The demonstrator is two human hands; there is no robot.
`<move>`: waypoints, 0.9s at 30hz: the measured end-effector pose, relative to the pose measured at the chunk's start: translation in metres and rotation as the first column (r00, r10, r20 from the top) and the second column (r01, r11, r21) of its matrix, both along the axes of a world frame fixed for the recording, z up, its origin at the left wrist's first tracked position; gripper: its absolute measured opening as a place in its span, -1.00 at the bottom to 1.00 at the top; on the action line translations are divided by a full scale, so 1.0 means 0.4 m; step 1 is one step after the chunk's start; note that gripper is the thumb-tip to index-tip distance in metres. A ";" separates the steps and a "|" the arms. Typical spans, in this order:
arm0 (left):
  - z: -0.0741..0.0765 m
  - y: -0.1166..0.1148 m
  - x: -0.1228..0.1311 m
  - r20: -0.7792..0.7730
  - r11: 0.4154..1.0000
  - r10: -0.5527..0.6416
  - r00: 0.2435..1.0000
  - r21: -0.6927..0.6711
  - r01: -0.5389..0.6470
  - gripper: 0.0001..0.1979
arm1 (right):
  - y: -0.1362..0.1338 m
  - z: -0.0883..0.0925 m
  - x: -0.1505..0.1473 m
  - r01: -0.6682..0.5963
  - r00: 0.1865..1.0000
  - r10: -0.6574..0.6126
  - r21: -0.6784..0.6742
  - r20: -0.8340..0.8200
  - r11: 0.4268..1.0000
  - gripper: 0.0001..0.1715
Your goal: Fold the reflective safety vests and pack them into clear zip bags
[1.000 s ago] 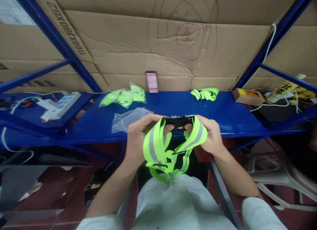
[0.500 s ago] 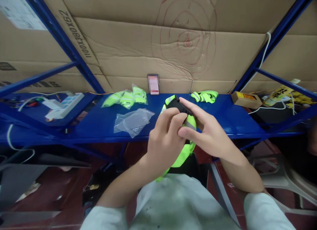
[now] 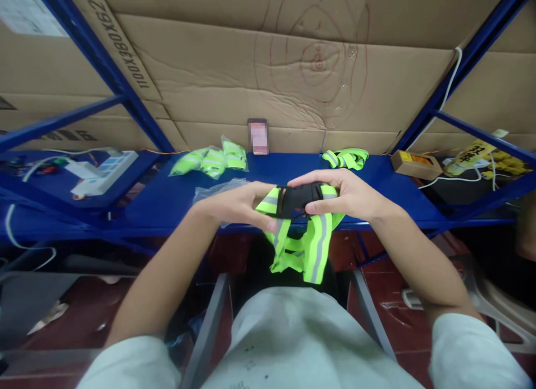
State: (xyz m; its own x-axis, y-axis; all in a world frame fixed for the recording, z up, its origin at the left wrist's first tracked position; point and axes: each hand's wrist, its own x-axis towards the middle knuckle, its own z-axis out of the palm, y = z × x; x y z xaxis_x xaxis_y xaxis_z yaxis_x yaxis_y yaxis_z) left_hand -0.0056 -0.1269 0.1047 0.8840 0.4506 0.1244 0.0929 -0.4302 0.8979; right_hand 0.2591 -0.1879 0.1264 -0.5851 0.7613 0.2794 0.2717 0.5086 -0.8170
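Observation:
A black plastic buckle is held level in front of my chest, above the shelf's front edge. It joins a neon-yellow reflective strap with a grey stripe, whose loops hang below. My left hand pinches the strap at the buckle's left end, thumb below and fingers mostly hidden behind. On the other side, my right hand grips the buckle's right end, with its thumb on the front face and fingers along the top.
On the blue shelf lie bagged neon straps, a clear plastic bag and a loose folded strap. A phone leans on the cardboard. A power strip sits left, a small carton right.
My hands have moved apart to either end of the buckle, which is turned level and in full view. My left hand shifted left, and the strap loops hang lower and more open.

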 end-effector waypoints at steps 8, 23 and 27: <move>-0.022 0.006 -0.032 -0.109 0.935 -0.171 0.979 -0.330 0.127 -0.50 | 0.001 0.017 0.040 -0.055 0.983 0.056 -0.006 0.178 0.998 -0.45; 0.002 -0.030 0.009 -0.005 0.900 0.334 0.943 -0.295 -0.320 -0.82 | 0.082 -0.100 0.108 -0.237 0.969 0.235 -0.584 -0.081 0.776 -0.39; 0.006 -0.017 -0.004 0.148 0.863 0.370 0.917 -0.419 -0.281 -0.77 | 0.085 -0.142 0.111 -0.391 0.915 0.211 -0.629 -0.343 0.671 -0.61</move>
State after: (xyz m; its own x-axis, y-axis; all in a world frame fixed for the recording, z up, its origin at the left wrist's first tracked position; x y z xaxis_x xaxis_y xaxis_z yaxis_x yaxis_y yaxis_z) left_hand -0.0070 -0.1336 0.1069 0.6490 0.7589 0.0531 -0.0474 -0.0293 0.9984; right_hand 0.3035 -0.1537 0.0697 -0.8060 0.5860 -0.0837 -0.0299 -0.1814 -0.9830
